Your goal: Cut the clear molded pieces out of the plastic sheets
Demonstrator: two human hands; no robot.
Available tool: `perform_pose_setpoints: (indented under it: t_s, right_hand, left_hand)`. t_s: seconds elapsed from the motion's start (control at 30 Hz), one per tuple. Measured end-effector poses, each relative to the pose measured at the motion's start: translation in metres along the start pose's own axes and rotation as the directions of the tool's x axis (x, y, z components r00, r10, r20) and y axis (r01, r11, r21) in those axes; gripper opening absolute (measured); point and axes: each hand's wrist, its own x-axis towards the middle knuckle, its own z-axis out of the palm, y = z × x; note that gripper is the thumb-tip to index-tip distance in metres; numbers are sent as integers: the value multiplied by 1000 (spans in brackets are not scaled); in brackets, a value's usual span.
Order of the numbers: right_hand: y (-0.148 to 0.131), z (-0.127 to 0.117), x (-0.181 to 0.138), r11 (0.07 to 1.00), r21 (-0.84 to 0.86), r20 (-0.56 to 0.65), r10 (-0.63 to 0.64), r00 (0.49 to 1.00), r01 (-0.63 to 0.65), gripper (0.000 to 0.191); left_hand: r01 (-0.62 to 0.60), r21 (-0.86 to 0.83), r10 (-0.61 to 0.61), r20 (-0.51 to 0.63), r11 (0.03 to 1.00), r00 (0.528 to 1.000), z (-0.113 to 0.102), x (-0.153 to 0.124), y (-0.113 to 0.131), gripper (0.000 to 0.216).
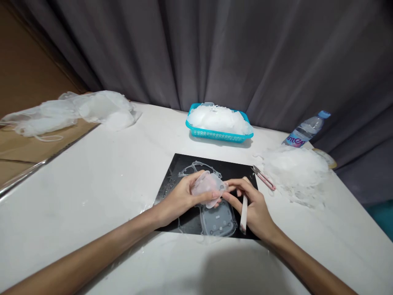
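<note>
My left hand (pixel 184 194) is closed around a translucent, soft-looking moulded piece (pixel 207 186), held above a black mat (pixel 187 162). The fingertips of my right hand (pixel 250 200) pinch the piece's right edge. A slim white-handled tool (pixel 244 215) rests in the palm of that same hand, pointing down toward me; its kind is hard to make out. On the mat under my hands lies a clear, rounded-square moulded part (pixel 217 221). Behind the held piece is a thin translucent trim frame (pixel 196 166). Small clear scraps are scattered at the mat's left side.
A blue basket (pixel 219 136) heaped with white pieces stands at the back. To the right are pink-handled thread snips (pixel 264 178), a pile of translucent scraps (pixel 296 172) and a water bottle (pixel 307 129). Filled plastic bags (pixel 101 108) lie at the left, partly over cardboard (pixel 18 164).
</note>
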Motion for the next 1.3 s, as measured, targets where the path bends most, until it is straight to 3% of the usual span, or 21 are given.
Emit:
perform_pose_setpoints:
  t_s: [0.17,0.3,0.47,0.67,0.87,1.0,1.07,1.17,1.23,1.3]
  right_hand:
    - [-2,2,-5,996,-74,47,-53,997,57,30]
    - [10,7,-1,982,-157,-22,-106,994,101,50]
    - [33,-14,20,959,-274,-251,0,968,-71,39]
    - [39,-36,20,886,-456,-137,20,990,-81,19]
    - [48,-40,14,806,-588,-161,-35,986,-67,31]
    - [31,-37,12,842,-538,-208,-178,962,39,33]
    - [16,-32,8,847,-497,-114,-280,953,189,29]
    - [-2,-20,-2,792,-464,216,-333,918,396,31]
    - [-7,-11,-9,758,-464,357,-314,880,459,37]
    - [-6,-4,-13,734,-479,403,-302,864,481,39]
  left_hand:
    - [-13,65,15,-33,998,999,0,3,-1,31]
    - [7,60,-7,-3,998,1000,0,4,2,31]
    - [144,92,-162,239,985,957,-15,-6,18,30]
    - [49,138,-71,162,989,984,-29,-5,23,28]
    - [32,125,-50,143,992,988,-25,-6,24,24]
    - [39,102,-54,150,994,987,-25,-8,26,25]
    - [43,89,-56,153,995,987,-26,-7,25,25]
    - [54,62,-63,154,997,986,-26,-7,22,26]
    - [82,21,-84,125,996,989,-25,-7,17,31]
    - [119,-66,-116,47,991,992,-24,-9,13,38]
